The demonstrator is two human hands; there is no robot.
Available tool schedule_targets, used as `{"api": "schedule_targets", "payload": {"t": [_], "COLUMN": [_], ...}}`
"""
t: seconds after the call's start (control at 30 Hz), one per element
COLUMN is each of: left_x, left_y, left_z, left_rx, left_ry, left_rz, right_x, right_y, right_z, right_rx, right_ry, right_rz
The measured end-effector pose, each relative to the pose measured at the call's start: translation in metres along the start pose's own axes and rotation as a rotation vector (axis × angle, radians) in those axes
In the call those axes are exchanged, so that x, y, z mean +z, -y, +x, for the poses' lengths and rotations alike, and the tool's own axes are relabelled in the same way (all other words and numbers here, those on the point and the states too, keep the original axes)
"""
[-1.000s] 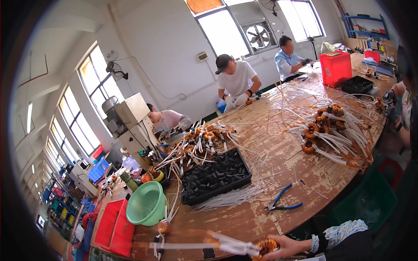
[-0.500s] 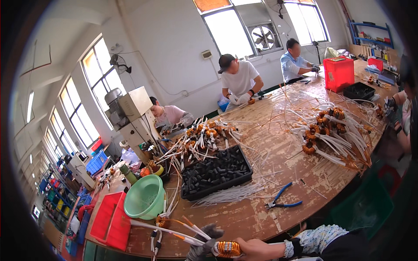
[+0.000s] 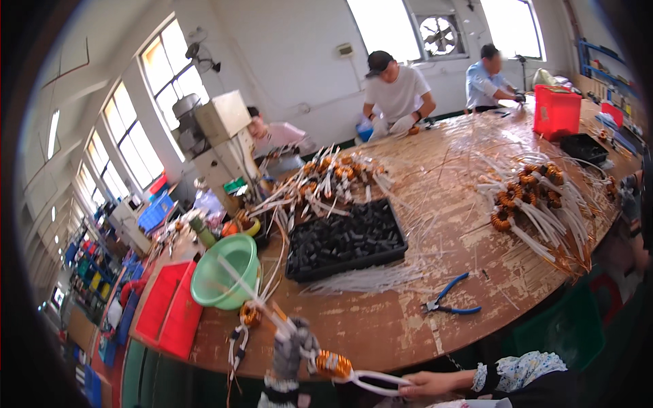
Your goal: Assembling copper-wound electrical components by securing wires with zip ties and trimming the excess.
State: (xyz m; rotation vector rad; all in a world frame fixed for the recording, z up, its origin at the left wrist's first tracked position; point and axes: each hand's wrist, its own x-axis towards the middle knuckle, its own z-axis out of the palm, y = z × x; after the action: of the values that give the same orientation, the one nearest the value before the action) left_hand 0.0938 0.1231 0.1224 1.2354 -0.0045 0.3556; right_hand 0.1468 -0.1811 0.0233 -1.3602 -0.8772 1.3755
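Observation:
A copper-wound coil (image 3: 333, 364) with white-sleeved leads hangs between my hands at the table's near edge. My left hand (image 3: 295, 345), in a grey glove, is closed round the leads on one side, whose tips point up toward the green bowl (image 3: 224, 275). Bare, my right hand (image 3: 430, 383) pinches the looped white leads (image 3: 377, 382) on the coil's other side. Just beyond my left hand, another coil (image 3: 249, 314) with white leads lies on the table. Blue-handled cutters (image 3: 449, 299) lie farther right, untouched.
A black tray (image 3: 350, 273) of short black tubes stands mid-table, with loose white sleeves before it. Coil heaps lie behind the tray (image 3: 333, 173) and at the right (image 3: 527, 194). Red bins (image 3: 165, 309) stand at the left edge. Co-workers sit across the table.
My right hand has shifted from the coil to its leads, farther right. The left hand has turned, so its leads point more upward. The whole view has shifted slightly.

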Motion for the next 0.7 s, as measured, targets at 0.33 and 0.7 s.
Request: {"api": "schedule_targets", "payload": {"t": [0.33,0.7], "left_x": [-0.11,-0.048], "left_y": [0.014,0.066], "left_z": [0.102,0.064], "left_rx": [-0.09,-0.163], "left_ry": [-0.435,0.112], "left_rz": [0.724,1.912], "right_x": [0.009,0.031], "right_y": [0.039,0.031], "right_z": [0.075,0.15], "right_rx": [0.002,0.067], "right_ry": [0.126,0.534], "right_rz": [1.042,1.778]}}
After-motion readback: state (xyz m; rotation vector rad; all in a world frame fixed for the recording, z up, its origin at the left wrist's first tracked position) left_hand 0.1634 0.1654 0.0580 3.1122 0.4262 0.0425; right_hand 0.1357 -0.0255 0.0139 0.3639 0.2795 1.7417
